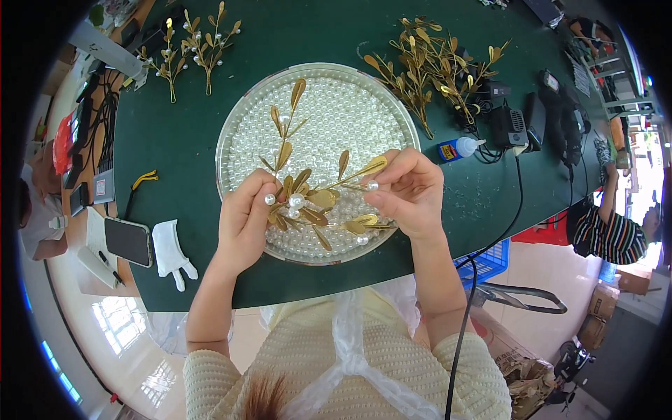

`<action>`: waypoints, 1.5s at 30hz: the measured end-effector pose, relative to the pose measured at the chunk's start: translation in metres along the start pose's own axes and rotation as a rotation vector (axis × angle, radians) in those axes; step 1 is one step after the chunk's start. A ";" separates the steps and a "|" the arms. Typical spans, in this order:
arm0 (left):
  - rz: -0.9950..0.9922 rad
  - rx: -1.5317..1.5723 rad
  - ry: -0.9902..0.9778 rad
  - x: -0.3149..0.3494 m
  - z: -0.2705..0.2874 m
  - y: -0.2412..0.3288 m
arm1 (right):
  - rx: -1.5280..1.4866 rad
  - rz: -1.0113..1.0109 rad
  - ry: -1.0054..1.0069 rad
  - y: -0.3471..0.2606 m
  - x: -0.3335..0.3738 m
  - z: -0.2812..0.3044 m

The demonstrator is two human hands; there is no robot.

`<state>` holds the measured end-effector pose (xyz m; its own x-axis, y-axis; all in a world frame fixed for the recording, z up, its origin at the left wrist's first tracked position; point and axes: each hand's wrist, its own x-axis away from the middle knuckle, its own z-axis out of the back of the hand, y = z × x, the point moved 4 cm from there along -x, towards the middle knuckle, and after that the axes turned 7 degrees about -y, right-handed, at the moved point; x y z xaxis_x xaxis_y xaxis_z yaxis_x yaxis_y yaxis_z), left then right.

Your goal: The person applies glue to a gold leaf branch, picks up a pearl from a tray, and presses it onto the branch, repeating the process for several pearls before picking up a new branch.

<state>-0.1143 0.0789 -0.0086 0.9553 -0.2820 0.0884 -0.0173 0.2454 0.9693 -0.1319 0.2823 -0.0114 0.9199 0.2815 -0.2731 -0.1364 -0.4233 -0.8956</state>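
Between my hands is a gold leaf branch [323, 198] with several white pearl beads on it, held above a round tray [316, 66] full of loose pearl beads [336, 112]. My left hand [243, 215] is closed on the branch near its middle, beside a larger pearl cluster [297, 201]. At the tip of a right-hand stem, the thumb and fingers of my right hand [411, 192] pinch around a pearl bead [373, 185]. How that bead joins the stem is too small to tell.
Gold leaf branches lie in a pile [437, 66] at the far right, with pearled ones [208, 52] at the far left. A blue glue bottle [458, 149] lies right of the tray near black cables and devices. A phone [129, 241] and white glove [172, 252] lie left.
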 end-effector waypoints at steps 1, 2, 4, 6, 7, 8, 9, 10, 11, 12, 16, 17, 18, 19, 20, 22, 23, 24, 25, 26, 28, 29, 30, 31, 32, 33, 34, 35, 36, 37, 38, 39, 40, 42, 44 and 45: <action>-0.013 0.002 0.001 0.000 0.000 0.000 | 0.004 0.002 -0.010 0.000 0.000 0.000; -0.013 0.002 0.000 0.000 0.000 0.001 | 0.004 0.002 -0.010 0.001 0.000 0.000; 0.005 0.014 0.006 0.000 -0.001 0.002 | -0.012 0.040 -0.020 0.001 0.000 0.001; 0.002 0.011 0.003 0.000 -0.001 0.001 | -0.011 0.041 -0.021 0.001 0.000 0.002; 0.000 0.009 0.001 0.000 -0.001 0.001 | -0.009 0.041 -0.023 0.001 0.000 0.002; 0.000 0.009 0.001 0.000 -0.001 0.001 | -0.009 0.041 -0.023 0.001 0.000 0.002; 0.001 0.010 0.001 0.000 -0.001 0.002 | 0.004 0.044 -0.019 0.001 0.000 0.002; 0.003 0.010 0.000 0.000 -0.002 0.003 | 0.017 0.046 -0.015 0.001 0.001 0.002; 0.003 0.011 0.001 0.000 -0.003 0.003 | 0.016 0.046 -0.015 0.001 0.001 0.001; 0.001 0.008 0.009 0.000 -0.003 0.003 | 0.045 0.053 -0.004 0.000 0.001 0.001; -0.002 0.003 0.013 0.001 -0.003 0.003 | 0.113 0.079 0.011 -0.002 0.001 -0.001; -0.002 0.002 0.012 0.001 -0.003 0.003 | 0.113 0.080 0.013 -0.002 0.002 -0.002; 0.007 0.003 0.008 0.001 -0.003 0.003 | 0.139 0.073 0.013 -0.002 0.002 -0.002; 0.015 0.004 0.004 0.001 -0.002 0.003 | 0.165 0.065 0.014 -0.002 0.003 -0.002; 0.015 0.003 -0.001 0.001 -0.002 0.002 | 0.165 0.066 0.019 -0.002 0.003 -0.002; -0.001 -0.017 -0.009 0.001 -0.003 0.002 | 0.208 0.071 0.021 -0.002 0.004 -0.002; -0.001 -0.020 -0.019 0.000 -0.004 0.000 | 0.208 0.073 0.032 -0.002 0.004 -0.002; -0.008 -0.011 0.001 0.000 -0.003 0.000 | 0.230 0.092 0.029 -0.005 0.003 -0.004; -0.015 -0.003 0.020 0.000 -0.003 0.000 | 0.252 0.112 0.028 -0.007 0.003 -0.005; -0.005 0.003 0.048 0.000 -0.005 0.002 | 0.281 0.123 0.029 -0.007 0.002 -0.005; 0.032 0.051 0.027 0.000 -0.006 -0.001 | 0.284 0.132 0.027 -0.007 0.002 -0.004; 0.070 0.106 0.024 0.000 -0.006 -0.005 | 0.288 0.136 0.006 -0.007 0.002 -0.004; 0.052 0.096 0.022 0.000 -0.006 -0.007 | 0.282 0.143 -0.001 -0.007 0.002 -0.004; 0.054 0.087 0.009 0.000 -0.007 -0.007 | 0.278 0.147 0.014 -0.008 0.002 -0.003; 0.039 0.115 0.021 -0.001 -0.007 -0.006 | 0.281 0.125 0.015 -0.008 0.002 -0.004; 0.023 0.146 0.037 -0.001 -0.008 -0.006 | 0.284 0.102 0.012 -0.008 0.003 -0.004; 0.010 0.141 0.034 -0.001 -0.008 -0.006 | 0.281 0.104 0.019 -0.008 0.003 -0.003; 0.012 0.137 0.028 -0.001 -0.007 -0.007 | 0.288 0.116 0.012 -0.008 0.003 -0.002; 0.045 0.163 0.010 0.000 -0.006 -0.008 | 0.296 0.127 0.002 -0.008 0.003 -0.002; 0.078 0.189 -0.007 0.001 -0.005 -0.010 | 0.293 0.128 0.005 -0.009 0.004 -0.002; 0.079 0.187 -0.008 0.001 -0.005 -0.010 | 0.287 0.120 0.009 -0.009 0.004 -0.001; 0.083 0.188 0.000 0.001 -0.005 -0.011 | 0.281 0.112 0.010 -0.008 0.004 -0.002; 0.087 0.188 0.008 0.001 -0.005 -0.011 | 0.280 0.111 0.010 -0.008 0.004 -0.002; 0.083 0.200 0.010 0.002 -0.004 -0.010 | 0.244 0.107 0.024 -0.007 0.004 -0.002; 0.078 0.212 0.010 0.001 -0.005 -0.010 | 0.243 0.107 0.024 -0.007 0.004 -0.003; 0.049 0.166 0.021 0.000 -0.006 -0.008 | 0.240 0.108 0.023 -0.007 0.004 -0.003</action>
<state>-0.1122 0.0825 -0.0177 0.9580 -0.2538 0.1338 -0.1113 0.1010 0.9886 -0.1266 0.2840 -0.0048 0.9029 0.2254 -0.3660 -0.3148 -0.2330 -0.9201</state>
